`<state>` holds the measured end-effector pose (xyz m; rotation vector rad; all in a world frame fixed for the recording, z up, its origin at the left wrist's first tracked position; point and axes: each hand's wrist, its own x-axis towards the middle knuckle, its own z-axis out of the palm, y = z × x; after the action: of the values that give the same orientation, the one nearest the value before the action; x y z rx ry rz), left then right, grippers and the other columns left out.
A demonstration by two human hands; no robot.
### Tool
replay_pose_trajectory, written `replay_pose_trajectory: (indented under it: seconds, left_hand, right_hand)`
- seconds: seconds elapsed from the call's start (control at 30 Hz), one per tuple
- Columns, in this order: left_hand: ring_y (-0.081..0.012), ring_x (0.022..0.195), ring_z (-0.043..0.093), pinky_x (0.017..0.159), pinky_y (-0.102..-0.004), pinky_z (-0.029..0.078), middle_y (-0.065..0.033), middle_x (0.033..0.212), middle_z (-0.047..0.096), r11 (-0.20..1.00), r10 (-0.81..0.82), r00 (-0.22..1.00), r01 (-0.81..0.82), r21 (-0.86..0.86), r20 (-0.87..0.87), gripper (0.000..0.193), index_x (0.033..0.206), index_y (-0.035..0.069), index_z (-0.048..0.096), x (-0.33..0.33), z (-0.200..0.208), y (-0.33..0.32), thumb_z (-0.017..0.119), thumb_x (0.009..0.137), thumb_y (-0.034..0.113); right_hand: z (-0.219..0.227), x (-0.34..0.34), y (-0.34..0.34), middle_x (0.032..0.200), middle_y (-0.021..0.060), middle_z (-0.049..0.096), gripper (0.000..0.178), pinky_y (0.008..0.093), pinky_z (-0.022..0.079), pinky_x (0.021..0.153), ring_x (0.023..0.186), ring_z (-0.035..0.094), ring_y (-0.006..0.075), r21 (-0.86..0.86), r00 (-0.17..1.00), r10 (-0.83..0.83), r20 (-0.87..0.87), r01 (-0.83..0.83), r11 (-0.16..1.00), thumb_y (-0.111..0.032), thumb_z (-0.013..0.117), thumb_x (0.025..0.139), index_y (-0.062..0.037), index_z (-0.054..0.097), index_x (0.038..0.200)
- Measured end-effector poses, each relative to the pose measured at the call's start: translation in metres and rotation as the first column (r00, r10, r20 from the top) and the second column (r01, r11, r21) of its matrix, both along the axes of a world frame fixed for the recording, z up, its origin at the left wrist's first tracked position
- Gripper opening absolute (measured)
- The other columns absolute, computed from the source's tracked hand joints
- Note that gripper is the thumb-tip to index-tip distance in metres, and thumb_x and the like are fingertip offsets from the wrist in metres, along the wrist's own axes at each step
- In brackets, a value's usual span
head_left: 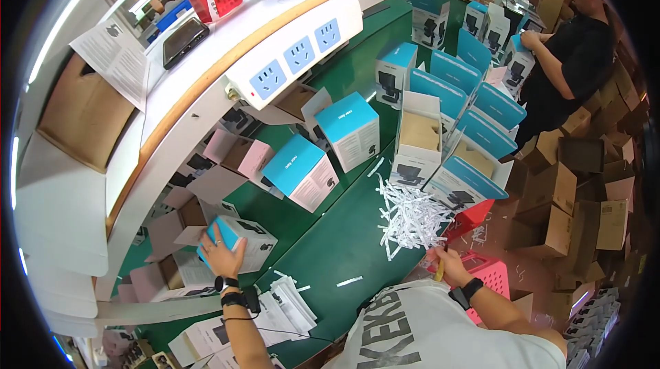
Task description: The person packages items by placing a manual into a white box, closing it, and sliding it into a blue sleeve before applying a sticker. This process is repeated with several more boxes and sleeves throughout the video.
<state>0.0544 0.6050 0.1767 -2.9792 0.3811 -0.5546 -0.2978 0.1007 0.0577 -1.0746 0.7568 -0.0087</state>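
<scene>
My left hand (221,252) lies with fingers spread on the blue top of a white carton (258,244) at the left of the green table. Near the table's front edge, my right hand (452,267) is closed around a small yellow tool (440,271); its working end cannot be made out. Just beyond that hand, a heap of white paper strips (411,221) lies on the table. Two closed cartons with blue tops, one nearer (299,171) and one farther (348,130), stand beyond my left hand.
Open cartons (419,137) with raised blue flaps crowd the right. A white power strip (295,53) runs along the shelf. Printed leaflets (289,304) lie by my left forearm. A pink basket (489,274) stands below my right arm. Another person (574,60) handles a carton at the far right.
</scene>
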Motion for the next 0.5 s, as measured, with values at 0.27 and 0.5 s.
replay_pose_trajectory:
  seconds: [0.27,0.5]
  left_hand:
    - [-0.0473,0.135,0.048,0.112,-0.0597,0.039,-0.0297,0.143,0.054,0.908,-0.297,0.921,0.354,-0.224,0.251,0.082,0.144,0.001,0.053,0.041,0.014,-0.065,0.075,0.086,0.055]
    - [-0.0281,0.103,0.070,0.077,-0.0452,0.060,-0.0168,0.124,0.069,0.561,-0.273,0.546,-0.578,-0.592,-0.792,0.060,0.131,-0.001,0.058,0.098,0.044,-0.228,0.068,0.099,0.049]
  right_hand:
    - [-0.025,-0.003,-0.018,0.098,0.0043,0.073,0.034,0.0254,0.048,0.067,0.076,0.058,0.0084,0.117,1.000,-0.009,0.025,0.006,0.993,-0.029,0.051,0.112,-0.0012,0.070,0.119]
    - [-0.004,0.002,-0.032,0.102,0.0028,0.073,0.034,0.0231,0.047,0.069,0.078,0.056,0.0069,-0.099,0.975,0.221,0.031,-0.217,0.971,-0.031,0.054,0.111,-0.0041,0.071,0.121]
